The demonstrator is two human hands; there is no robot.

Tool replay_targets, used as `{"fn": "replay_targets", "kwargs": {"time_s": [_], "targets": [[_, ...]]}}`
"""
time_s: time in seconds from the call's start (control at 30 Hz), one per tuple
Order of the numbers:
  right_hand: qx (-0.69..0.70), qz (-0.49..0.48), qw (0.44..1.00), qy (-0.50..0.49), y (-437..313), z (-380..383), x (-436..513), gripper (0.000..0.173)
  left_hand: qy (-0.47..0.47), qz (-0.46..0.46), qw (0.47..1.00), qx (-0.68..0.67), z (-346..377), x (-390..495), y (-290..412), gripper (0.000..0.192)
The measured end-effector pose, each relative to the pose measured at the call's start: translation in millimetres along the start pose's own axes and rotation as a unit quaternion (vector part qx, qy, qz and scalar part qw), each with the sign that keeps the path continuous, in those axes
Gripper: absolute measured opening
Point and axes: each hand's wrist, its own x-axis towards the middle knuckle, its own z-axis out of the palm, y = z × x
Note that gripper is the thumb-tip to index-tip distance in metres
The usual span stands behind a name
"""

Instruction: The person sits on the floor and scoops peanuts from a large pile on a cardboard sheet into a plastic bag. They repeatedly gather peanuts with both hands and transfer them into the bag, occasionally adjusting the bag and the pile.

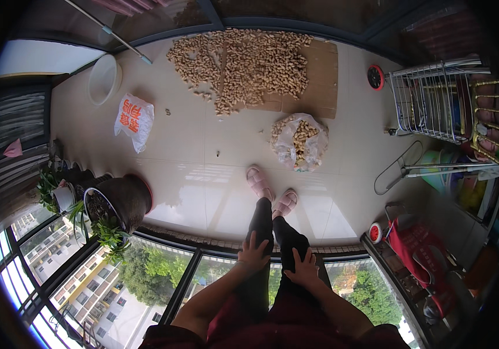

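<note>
My left hand (254, 253) rests on my left thigh, fingers spread, with nothing in it. On the other thigh lies my right hand (305, 271), also bare and spread. Dark trousers (261, 222) and pink slippers (259, 182) show below them. Just past my feet stands a clear plastic bag (285, 144), its mouth open over unshelled peanuts (304, 133). Farther off, a broad layer of peanuts (249, 65) covers much of a flattened cardboard sheet (321, 83) and spills onto the tiled floor (179, 144).
At left are a white plastic bag (135, 120) with orange writing, a translucent tub (103, 80), a pole (110, 32) and a large plant pot (121, 203). A wire cart (432, 102) and a red folding trolley (419, 253) stand at right. Windows (153, 270) lie behind me.
</note>
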Motion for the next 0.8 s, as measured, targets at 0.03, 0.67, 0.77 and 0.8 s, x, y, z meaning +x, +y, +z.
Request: {"fn": "replay_targets", "kwargs": {"time_s": [0.03,0.67,0.77,0.8], "targets": [[-0.024,-0.018,0.999,-0.014,-9.2,8.4,6.0,0.097,0.008,0.005,1.0,-0.017,11.2,0.7,-6.2,0.07],[-0.088,0.092,0.991,-0.043,-104.5,14.6,52.0,0.095,0.089,-0.19,0.959,-0.19,-33.1,-90.1,-189.6,0.074],[-0.074,0.122,0.989,-0.04,-143.2,17.1,68.7,0.094,0.062,-0.181,0.974,-0.121,-74.4,-74.6,-232.7,0.074],[-0.069,0.133,0.988,-0.041,-157.8,21.9,73.4,0.093,0.084,-0.168,0.977,-0.1,-94.1,-73.9,-246.2,0.072]]}}
